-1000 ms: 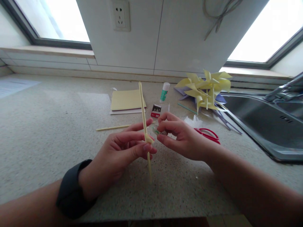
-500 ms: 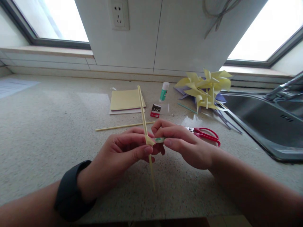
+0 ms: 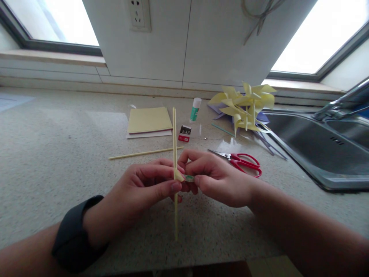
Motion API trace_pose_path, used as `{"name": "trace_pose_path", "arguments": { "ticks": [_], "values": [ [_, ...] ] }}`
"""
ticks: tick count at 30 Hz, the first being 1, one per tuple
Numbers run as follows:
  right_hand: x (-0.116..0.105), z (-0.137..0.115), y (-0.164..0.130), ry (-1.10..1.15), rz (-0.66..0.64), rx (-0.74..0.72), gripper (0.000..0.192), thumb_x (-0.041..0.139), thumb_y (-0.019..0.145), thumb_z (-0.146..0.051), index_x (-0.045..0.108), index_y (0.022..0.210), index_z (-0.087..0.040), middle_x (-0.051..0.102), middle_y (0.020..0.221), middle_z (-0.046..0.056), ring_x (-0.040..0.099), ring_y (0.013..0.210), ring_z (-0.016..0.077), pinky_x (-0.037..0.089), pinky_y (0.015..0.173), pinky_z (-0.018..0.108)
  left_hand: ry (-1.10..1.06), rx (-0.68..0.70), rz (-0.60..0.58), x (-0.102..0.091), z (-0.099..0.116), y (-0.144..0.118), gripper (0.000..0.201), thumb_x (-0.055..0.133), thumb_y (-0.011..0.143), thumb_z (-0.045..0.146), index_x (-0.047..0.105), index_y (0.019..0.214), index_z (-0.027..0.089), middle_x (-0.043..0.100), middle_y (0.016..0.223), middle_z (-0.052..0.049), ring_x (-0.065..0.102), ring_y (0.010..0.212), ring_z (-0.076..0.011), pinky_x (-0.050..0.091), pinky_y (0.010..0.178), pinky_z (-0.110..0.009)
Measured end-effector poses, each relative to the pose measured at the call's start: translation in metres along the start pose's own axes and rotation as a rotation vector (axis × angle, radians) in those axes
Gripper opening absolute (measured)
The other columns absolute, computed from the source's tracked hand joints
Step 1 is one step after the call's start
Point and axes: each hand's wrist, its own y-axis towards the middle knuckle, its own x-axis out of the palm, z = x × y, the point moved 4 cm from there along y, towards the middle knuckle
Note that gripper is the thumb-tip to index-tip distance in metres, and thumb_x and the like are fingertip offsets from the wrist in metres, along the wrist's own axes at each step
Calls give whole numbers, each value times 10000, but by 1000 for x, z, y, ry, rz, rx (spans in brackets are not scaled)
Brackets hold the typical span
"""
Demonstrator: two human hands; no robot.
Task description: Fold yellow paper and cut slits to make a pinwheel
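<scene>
My left hand (image 3: 152,182) pinches a thin pale-yellow stick (image 3: 174,142), which stands nearly upright as I see it and looks doubled above the fingers. A small fold of yellow paper (image 3: 178,175) wraps around the stick at the fingertips. From it a short pale strip with a green mark (image 3: 188,178) runs to my right hand (image 3: 216,177), whose thumb and fingers are closed on its far end. The right fingertips partly hide behind the strip, close to the left ones. Red-handled scissors (image 3: 245,163) lie just beyond my right hand.
Another yellow stick (image 3: 138,154) lies on the counter (image 3: 63,169). Behind are a stack of yellow paper (image 3: 150,120), a small red box (image 3: 185,133), a glue stick (image 3: 195,109), a green stick (image 3: 222,129) and yellow paper pinwheels (image 3: 245,104). A steel sink (image 3: 305,154) is at the right.
The stick has gone from leaning to nearly upright. My view has shifted slightly right, and more of the scissors' blades shows. Both hands keep their hold.
</scene>
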Motion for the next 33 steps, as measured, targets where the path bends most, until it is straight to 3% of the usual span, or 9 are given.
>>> {"name": "trace_pose_path", "arguments": {
  "ticks": [6, 15, 27, 33],
  "values": [
    [-1, 2, -2, 37, -30, -24, 181, 493, 808, -159, 634, 695, -151, 535, 960, 51, 542, 819, 153, 478, 718, 306, -38, 11, -38, 0, 1, 1, 139, 707, 914, 227, 823, 978, 267, 727, 1093, -49, 646, 1058, -207, 500, 940, -285],
    [-4, 4, -4, 139, -15, -82, 213, 447, 781, -62, 647, 777, -137, 520, 1002, 50, 554, 806, 133, 490, 716, 294, -128, 44, -43, 0, 1, 2, 155, 667, 946, 200, 815, 958, 248, 724, 999, -23, 654, 955, -153, 513, 802, -211],
    [-7, 2, -4, 42, -5, -124, 162, 471, 833, -139, 620, 769, -149, 507, 992, 55, 536, 852, 160, 477, 740, 315, -188, 11, -24, 0, 1, 1, 126, 696, 928, 222, 820, 926, 243, 741, 1016, -7, 671, 952, -134, 528, 803, -179],
    [-6, 6, -4, 105, -6, -103, 246, 434, 778, -5, 626, 816, -153, 505, 1050, 51, 538, 804, 117, 488, 683, 263, -272, -12, -8, 2, 1, 2, 112, 713, 913, 208, 822, 931, 230, 765, 990, -7, 682, 922, -125, 538, 764, -160]
  ]
}}
